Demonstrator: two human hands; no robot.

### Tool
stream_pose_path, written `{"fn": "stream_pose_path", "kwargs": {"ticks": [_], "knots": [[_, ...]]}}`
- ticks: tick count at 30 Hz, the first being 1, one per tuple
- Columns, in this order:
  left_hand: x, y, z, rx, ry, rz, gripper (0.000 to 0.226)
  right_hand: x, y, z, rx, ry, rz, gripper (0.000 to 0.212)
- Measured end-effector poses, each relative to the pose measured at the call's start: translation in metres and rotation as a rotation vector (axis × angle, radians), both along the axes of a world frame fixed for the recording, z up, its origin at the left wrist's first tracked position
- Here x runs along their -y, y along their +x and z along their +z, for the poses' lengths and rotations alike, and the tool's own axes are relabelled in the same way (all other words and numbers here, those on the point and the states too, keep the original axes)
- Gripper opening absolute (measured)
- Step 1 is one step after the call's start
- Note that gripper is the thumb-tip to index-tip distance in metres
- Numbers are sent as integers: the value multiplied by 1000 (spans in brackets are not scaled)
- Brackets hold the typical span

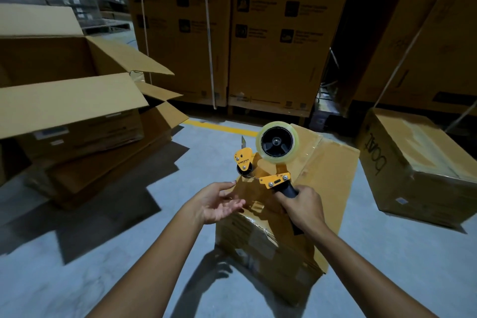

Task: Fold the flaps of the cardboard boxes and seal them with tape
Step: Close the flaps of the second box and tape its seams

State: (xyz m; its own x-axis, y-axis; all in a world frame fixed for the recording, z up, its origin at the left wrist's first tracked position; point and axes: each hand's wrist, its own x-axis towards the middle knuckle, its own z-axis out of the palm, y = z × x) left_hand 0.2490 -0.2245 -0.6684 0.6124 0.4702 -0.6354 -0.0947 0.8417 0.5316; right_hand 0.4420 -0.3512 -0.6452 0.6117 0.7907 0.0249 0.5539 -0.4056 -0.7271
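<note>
A closed cardboard box (pixel 322 178) stands on the floor in front of me, with shiny clear tape along its top seam. My right hand (pixel 303 208) grips the black handle of an orange tape dispenser (pixel 273 160), held upright above the box's near left corner with its clear tape roll on top. My left hand (pixel 219 201) is open, palm up, just left of the dispenser, fingertips close to its roller and a short loose tail of tape. Whether the fingers touch the tape is unclear.
Two open boxes with raised flaps (pixel 77 100) sit stacked on the left. Another taped box (pixel 418 165) lies on the right. Tall strapped cartons (pixel 258 33) form a wall behind, past a yellow floor line (pixel 219 128). Grey concrete floor (pixel 103 266) surrounds me.
</note>
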Motion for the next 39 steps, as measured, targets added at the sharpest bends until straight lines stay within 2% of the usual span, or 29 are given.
{"fn": "stream_pose_path", "kwargs": {"ticks": [2,5,9,14,17,21,24,30,33,37,39], "knots": [[-1,-7,-4,1,14,-11,46,-4,-3,2,-5,15,-2,30],[-2,-16,-1,11,1,-22,15,-8,-7,3,-14,30,2,31],[-14,-24,-1,-84,33,76,16,-13,-12,2,0,18,8,30],[-40,-31,-4,-282,459,177,14,-15,-18,-4,55,-4,31,27],[-48,-41,-12,-306,571,115,12,-15,-24,-9,99,-20,47,23],[-52,-51,-33,-239,569,18,9,-14,-27,-16,126,-35,60,21],[-53,-50,-47,-209,548,21,10,-13,-27,-22,159,-56,52,22],[-50,-43,-75,-108,415,27,30,-9,-25,-28,199,-80,49,23],[-49,-38,-82,-104,390,-18,32,-7,-25,-30,224,-85,60,24],[-46,-38,-78,-437,485,-214,29,-7,-23,-30,256,-125,83,26],[-49,-37,-81,-632,620,-52,23,-9,-22,-28,264,-163,105,28]]}}
